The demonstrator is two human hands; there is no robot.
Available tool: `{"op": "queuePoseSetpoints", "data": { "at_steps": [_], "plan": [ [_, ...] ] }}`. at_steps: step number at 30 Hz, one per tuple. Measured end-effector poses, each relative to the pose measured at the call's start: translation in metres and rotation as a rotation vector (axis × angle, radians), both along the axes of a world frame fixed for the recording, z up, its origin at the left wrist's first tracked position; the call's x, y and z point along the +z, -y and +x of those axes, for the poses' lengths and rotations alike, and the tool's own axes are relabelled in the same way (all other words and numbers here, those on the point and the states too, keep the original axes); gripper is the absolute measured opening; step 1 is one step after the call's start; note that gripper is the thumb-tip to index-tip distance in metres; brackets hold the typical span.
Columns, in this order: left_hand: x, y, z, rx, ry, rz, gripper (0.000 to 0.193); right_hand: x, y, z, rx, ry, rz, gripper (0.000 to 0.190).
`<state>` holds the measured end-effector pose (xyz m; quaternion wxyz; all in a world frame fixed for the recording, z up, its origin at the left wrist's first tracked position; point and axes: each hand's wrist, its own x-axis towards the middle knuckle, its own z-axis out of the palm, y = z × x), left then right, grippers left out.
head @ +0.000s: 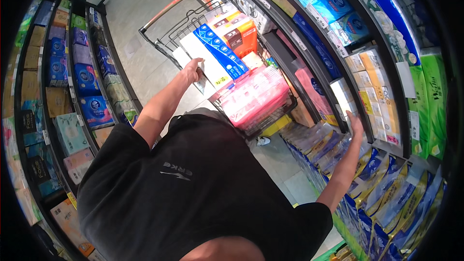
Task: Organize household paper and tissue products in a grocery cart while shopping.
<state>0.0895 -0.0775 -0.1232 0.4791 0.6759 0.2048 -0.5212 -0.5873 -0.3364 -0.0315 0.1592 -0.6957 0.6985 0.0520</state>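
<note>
In the shopping cart [165,49] lies a white-and-blue tissue carton [208,56]. My left hand [192,70] grips its near left edge, thumb on top and fingers partly hidden. Beside the carton are an orange-and-white pack [241,36] and pink plastic-wrapped tissue packs [255,96]. My right hand [355,125] reaches to the shelf on the right and holds the lower end of a narrow white pack [342,96]. Against that pack stand yellow-and-white tissue packs [380,98].
Shelves of tissue packs [87,78] line the left side. Blue packs [335,5] and green packs [431,105] fill the right shelves, with price tags along the edges. Below them stands a row of clear-and-blue plastic packs [391,192]. A shoe [262,140] shows under the cart.
</note>
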Motion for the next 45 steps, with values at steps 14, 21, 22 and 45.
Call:
{"op": "queuePoseSetpoints", "data": {
  "at_steps": [14,21,22,45],
  "plan": [
    [-0.009,-0.006,0.006,0.105,-0.101,-0.114,0.036,-0.009,0.038,0.003,-0.017,0.041,0.185,0.106],
    [0.018,0.011,-0.012,-0.153,0.102,-0.036,0.048,-0.008,-0.005,0.004,-0.009,0.003,-0.044,0.104],
    [0.03,0.014,-0.021,-0.246,0.177,-0.134,0.048,-0.012,-0.01,0.004,-0.006,-0.036,-0.085,0.097],
    [0.023,-0.022,-0.033,-0.209,0.059,-0.436,0.043,-0.029,-0.161,0.231,-0.012,0.621,-0.496,0.045]
  ]
}}
